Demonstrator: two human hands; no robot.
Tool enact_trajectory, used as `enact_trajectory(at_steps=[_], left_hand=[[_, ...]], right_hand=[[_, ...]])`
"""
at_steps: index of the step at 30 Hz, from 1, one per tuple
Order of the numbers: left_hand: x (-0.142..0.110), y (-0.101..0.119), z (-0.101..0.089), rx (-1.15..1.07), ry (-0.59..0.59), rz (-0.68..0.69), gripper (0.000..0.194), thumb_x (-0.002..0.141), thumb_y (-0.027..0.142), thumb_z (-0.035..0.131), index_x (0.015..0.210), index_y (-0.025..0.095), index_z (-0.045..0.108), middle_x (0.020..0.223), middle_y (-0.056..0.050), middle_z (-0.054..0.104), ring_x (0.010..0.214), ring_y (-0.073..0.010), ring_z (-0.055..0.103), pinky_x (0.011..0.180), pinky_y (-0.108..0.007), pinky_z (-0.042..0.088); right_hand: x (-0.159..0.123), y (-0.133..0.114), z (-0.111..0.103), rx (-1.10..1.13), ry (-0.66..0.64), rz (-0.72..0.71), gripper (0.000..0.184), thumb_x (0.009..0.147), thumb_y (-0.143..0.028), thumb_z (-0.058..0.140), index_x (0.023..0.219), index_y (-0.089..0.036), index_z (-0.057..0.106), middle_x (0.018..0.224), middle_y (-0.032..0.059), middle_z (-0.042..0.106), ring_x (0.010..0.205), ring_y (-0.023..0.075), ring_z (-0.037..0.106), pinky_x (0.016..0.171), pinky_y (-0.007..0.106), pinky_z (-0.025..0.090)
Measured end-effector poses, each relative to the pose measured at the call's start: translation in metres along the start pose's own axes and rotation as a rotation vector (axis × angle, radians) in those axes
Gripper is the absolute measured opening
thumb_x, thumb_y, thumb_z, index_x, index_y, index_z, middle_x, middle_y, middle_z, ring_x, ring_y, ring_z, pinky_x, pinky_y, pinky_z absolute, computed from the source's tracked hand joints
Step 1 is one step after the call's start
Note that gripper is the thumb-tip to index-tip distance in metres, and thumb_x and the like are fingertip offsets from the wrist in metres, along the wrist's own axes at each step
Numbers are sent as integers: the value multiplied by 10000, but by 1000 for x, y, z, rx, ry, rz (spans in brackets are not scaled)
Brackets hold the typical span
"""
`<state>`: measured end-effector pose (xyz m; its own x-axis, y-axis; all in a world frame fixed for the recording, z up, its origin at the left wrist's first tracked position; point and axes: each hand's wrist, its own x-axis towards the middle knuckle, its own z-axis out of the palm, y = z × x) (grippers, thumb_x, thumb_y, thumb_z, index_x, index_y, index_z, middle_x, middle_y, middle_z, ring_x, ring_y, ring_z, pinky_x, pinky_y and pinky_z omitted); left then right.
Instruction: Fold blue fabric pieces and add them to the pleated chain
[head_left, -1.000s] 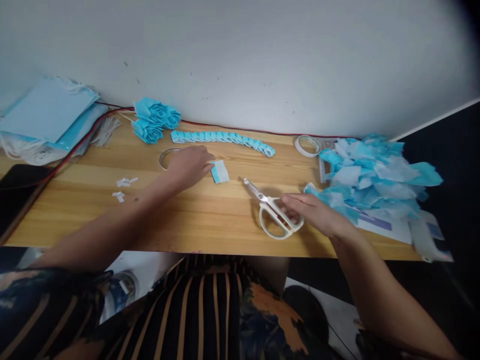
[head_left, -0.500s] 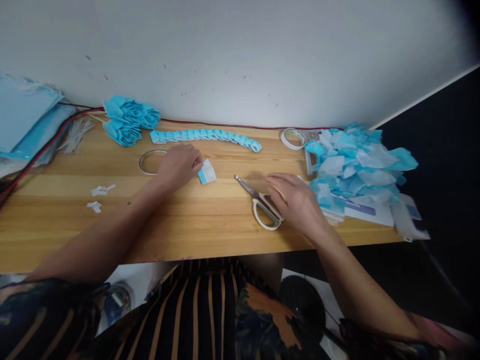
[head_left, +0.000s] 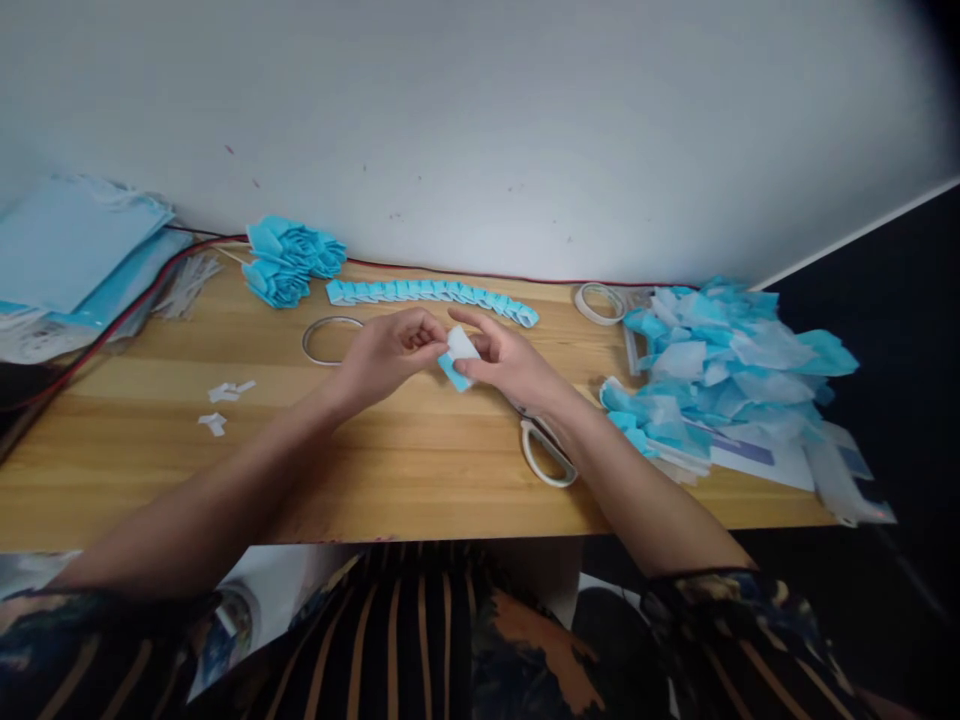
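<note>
Left of the scissors (head_left: 526, 450), the left hand (head_left: 391, 352) and right hand (head_left: 519, 368) pinch a blue-and-white square (head_left: 458, 362), apparently non-woven fabric, between thumbs and fingers.

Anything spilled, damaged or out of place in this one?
Nothing looks spilled or broken. It is only untidy: small white scraps lie loose on the table's left side, the blue-and-white heap sprawls unevenly at the right, and a few dark marks spot the wall.
</note>
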<state>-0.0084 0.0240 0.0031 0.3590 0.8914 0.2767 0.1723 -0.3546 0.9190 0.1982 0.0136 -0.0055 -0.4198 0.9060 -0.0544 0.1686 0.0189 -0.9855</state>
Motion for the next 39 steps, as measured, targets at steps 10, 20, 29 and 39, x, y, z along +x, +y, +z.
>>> enact_trajectory(at_steps=[10, 20, 29, 39], left_hand=[[-5, -12, 11, -295, -63, -365, 422, 730, 507, 840, 944, 150, 770, 776, -23, 715, 658, -132, 591, 671, -291, 492], [-4, -13, 13, -597, 98, -536, 199, 806, 310, 808, 782, 129, 730, 716, -40, 737, 620, -120, 657, 649, -270, 553], [-5, -10, 15, -703, 9, -523, 289, 749, 357, 878, 760, 126, 704, 716, -57, 736, 642, -134, 685, 504, -209, 452], [-6, -10, 17, -574, 13, -488, 388, 675, 458, 918, 756, 134, 721, 688, -46, 728, 625, -135, 668, 544, -228, 489]], right_hand=[[-6, 4, 12, -32, 172, -141, 698, 846, -212, 659, 1509, -287, 452, 859, -20, 660, 724, 167, 608, 697, 339, 544], [-21, -7, -11, -756, 256, -489, 483, 934, -199, 556, 1407, -299, 564, 1435, 90, 640, 1325, 302, 584, 1082, 542, 509], [-14, 6, -6, -858, 234, -628, 202, 948, -157, 599, 1081, -297, 655, 1397, 78, 624, 1375, 284, 543, 1153, 554, 434], [-16, 4, 4, -310, 335, -252, 94, 900, -317, 659, 886, -230, 693, 910, 18, 759, 813, 172, 685, 764, 330, 548]])
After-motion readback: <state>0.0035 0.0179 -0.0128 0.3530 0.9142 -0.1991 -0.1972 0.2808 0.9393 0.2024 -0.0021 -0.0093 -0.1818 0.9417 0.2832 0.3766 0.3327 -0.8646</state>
